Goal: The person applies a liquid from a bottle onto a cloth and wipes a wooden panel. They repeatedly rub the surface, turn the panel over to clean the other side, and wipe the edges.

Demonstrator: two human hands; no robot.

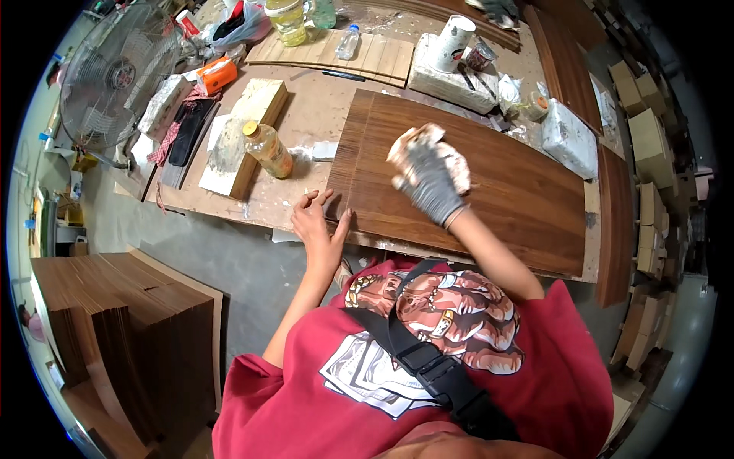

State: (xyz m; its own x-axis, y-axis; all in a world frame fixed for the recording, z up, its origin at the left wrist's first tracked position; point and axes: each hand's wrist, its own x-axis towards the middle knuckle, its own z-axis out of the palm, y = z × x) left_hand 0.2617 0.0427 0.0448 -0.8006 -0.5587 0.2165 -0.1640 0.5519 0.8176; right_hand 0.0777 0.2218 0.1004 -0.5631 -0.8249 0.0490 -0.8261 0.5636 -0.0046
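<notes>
A dark brown wood panel (489,199) lies flat on the workbench in front of me. My right hand (428,180), in a grey glove, presses a stained, crumpled rag (456,162) against the panel's upper left part. The rag shows around the fingers and beyond them. Bare and with its fingers apart, my left hand (319,222) rests at the panel's lower left corner, by the bench edge. To the left of the panel stands a plastic bottle (269,151) with a yellow cap and some liquid, beside a pale wood block (256,115).
A fan (118,73) stands at the far left. Wrapped white blocks (455,80) lie behind the panel, one carrying a white cup (453,43). Stacked brown boards (122,321) fill the lower left. Cardboard boxes (650,145) line the right. A clear bottle (348,42) lies on thin slats.
</notes>
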